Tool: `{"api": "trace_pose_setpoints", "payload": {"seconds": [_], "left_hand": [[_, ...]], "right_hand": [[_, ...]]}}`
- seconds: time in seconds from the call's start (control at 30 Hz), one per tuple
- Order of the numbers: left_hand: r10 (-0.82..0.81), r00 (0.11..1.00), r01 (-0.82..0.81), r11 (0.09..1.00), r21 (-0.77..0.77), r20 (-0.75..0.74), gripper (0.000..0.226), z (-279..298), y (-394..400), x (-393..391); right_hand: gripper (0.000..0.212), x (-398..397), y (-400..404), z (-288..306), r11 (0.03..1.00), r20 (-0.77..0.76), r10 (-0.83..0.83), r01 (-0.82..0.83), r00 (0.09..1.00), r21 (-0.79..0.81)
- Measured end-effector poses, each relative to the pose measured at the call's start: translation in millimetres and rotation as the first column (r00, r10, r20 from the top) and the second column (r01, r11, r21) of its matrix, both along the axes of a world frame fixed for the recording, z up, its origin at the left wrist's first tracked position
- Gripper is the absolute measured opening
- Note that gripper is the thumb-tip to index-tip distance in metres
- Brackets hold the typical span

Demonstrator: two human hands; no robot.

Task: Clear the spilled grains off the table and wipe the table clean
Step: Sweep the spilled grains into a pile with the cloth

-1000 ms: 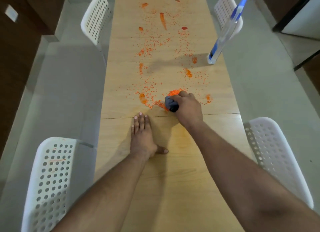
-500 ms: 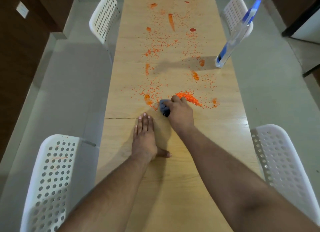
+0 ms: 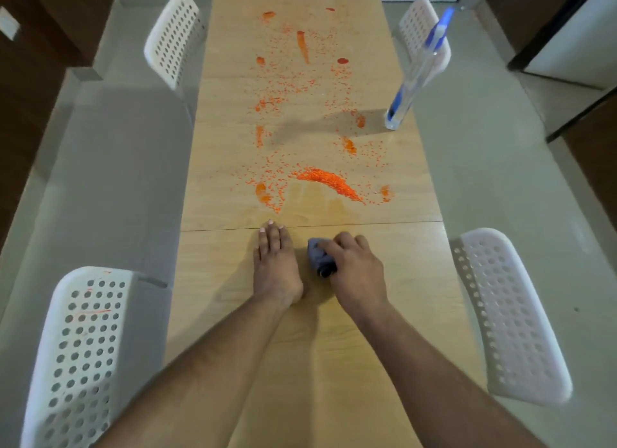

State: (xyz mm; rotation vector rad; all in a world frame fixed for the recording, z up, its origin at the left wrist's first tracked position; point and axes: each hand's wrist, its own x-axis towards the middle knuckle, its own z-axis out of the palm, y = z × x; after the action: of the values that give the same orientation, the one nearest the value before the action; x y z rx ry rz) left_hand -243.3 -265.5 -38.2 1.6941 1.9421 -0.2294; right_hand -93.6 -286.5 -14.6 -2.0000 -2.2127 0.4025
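4 white perforated chairs stand around the long wooden table (image 3: 384, 314), 2 on each side. On the left, the near left chair (image 3: 80, 354) shows faint orange marks on its backrest, and the far left chair (image 3: 173, 40) stands beside the table's far half.

The left hand (image 3: 275, 264) lies flat on the table, palm down, its fingers straight and close together, the fingertips reaching a thin seam that crosses the tabletop. Just beside it to the right sits a bunched grey-blue cloth (image 3: 319, 255), gripped by the right hand (image 3: 355, 269), whose fingers curl over the top of it and press it to the wood. The cloth is on the near side of the seam, apart from the spill.

Beyond the seam, orange grains (image 3: 329, 180) are scattered down the middle of the table toward its far end. The thickest heap forms a curved band just past the hands, right of centre, with a faint damp-looking patch between it and the seam. Several orange smears mark the wood among the loose grains, on both sides of the scatter.

Further right, a clear spray bottle (image 3: 415, 76) with a blue tube and blue top stands near the table's right edge, casting a shadow to its left. Behind it is the far right chair (image 3: 417, 23), and the near right chair (image 3: 510, 317) stands beside the right forearm.
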Motion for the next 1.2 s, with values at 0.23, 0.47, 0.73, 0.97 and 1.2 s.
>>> {"api": "trace_pose_setpoints", "payload": {"seconds": [0.23,0.47,0.73,0.97,1.2], "left_hand": [[-0.073,0.995,0.073,0.997,0.014,0.074,0.109,-7,-11,35],[-0.058,0.997,0.059,0.998,-0.016,0.054,0.111,-10,-12,39],[0.021,0.999,-0.021,1.000,-0.006,0.035,0.108,-9,-13,52],[-0.028,0.999,0.028,1.000,0.007,0.016,0.122,-23,-43,77],[-0.015,1.000,0.015,1.000,-0.002,-0.022,0.138,-29,-38,80]], "right_hand": [[0.043,35,-52,-29,1.000,0.052,-0.004,0.004,0.999,-0.005],[0.038,61,36,-28,0.997,0.062,-0.071,0.070,0.996,0.011],[0.048,71,5,-1,0.993,-0.050,0.004,0.002,0.999,0.117],[0.052,93,-92,-28,1.000,0.009,0.006,-0.007,1.000,0.019],[0.049,111,-61,-35,0.999,0.040,-0.033,0.032,0.999,0.011]]}}
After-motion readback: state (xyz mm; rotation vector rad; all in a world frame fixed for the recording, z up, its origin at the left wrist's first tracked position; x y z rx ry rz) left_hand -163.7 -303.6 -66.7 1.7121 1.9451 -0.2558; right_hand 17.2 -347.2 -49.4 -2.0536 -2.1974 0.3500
